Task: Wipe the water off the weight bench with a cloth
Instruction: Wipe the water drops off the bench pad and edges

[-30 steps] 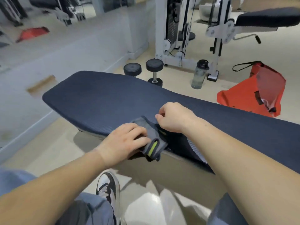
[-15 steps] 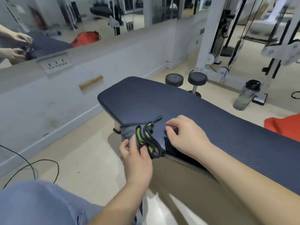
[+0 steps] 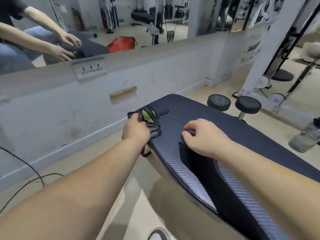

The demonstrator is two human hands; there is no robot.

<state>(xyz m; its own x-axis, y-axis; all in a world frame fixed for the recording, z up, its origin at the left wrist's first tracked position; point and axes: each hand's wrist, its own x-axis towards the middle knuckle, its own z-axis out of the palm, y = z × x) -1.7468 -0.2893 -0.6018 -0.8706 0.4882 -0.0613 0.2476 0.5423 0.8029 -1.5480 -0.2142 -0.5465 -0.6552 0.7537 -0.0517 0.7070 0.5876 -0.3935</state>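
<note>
At about nine o'clock from the middle of the pad, my left hand point(image 3: 136, 131) has its fingers clamped on the cloth point(image 3: 150, 119), a bunched grey rag with a green patch, which lies on the near-left corner of the weight bench point(image 3: 216, 122), partly hanging over the edge. The bunching is my first worry: a wad like this touches the pad with only a small patch, so I judge it could push water ahead of it and leave streaks. The corner is the second: if I sweep toward nine o'clock the cloth slides off the rim, and any water goes onto the floor beside my shoe point(image 3: 156, 237) at six o'clock, where it could be slippery. I cannot make out the water itself on the dark ribbed vinyl, so I could easily miss a wet patch. Moving toward three o'clock, my right hand point(image 3: 205, 135) rests on the pad with its fingers curled together, pinching nothing that I can see; it seems to steady me, and if it sits on a wet spot it will smear it. Farther out, toward two o'clock, a dumbbell point(image 3: 233, 104) stands on the floor just beyond the desk, and a water bottle point(image 3: 306, 138) at three o'clock; a long careless stroke could flick drops their way.
</note>
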